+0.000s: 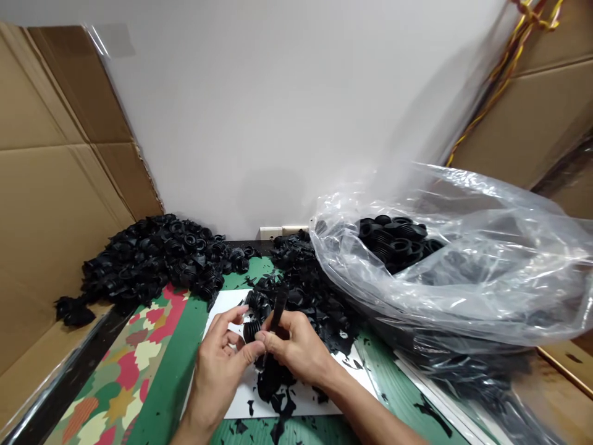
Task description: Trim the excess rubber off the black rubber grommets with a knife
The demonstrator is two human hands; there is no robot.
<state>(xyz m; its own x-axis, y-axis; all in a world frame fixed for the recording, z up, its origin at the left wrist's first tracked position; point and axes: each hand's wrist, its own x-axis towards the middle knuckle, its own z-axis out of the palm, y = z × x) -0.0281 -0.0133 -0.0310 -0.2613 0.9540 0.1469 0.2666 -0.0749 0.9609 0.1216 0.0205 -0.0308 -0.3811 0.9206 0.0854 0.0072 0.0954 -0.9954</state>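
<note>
A small black ribbed rubber bellows is between the thumb and curled fingers of my left hand, low over a white board. My right hand is closed round a slim knife with a black handle. The handle points up and away, and the thin blade end points down beside the bellows. Fingertips of both hands nearly meet at the bellows, and its near side is partly hidden. Black rubber scraps lie on the board beneath my hands. Another ribbed piece lies just beyond them.
A heap of black rubber pieces stands at the back left by a cardboard wall. Offcuts pile up behind my right hand. At right, a clear plastic bag holds more ribbed pieces. The green mat lies underneath.
</note>
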